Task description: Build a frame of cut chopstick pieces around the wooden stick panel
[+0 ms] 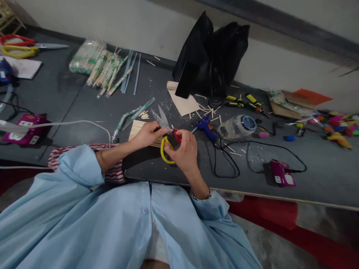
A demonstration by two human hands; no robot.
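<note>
Above the table's front edge, my right hand [183,149] is closed around the red and yellow handles of a pair of scissors [167,160]. The blades point away from me, slightly apart. My left hand [147,135] is closed in a pinch, its thumb against the base of the blades; anything small between its fingers is hidden. Beneath the left hand lies a panel of thin wooden sticks [136,129] set side by side. Short cut stick pieces [144,114] lie just beyond it. A blue glue gun [206,127] rests to the right of my right hand.
Wrapped stick bundles [108,73] lie at the back left, near other scissors [21,46]. A black bag [210,56], a phone [186,79], a clear jar [238,127] and pliers [235,101] stand or lie beyond. Cords [238,160] cross the right side.
</note>
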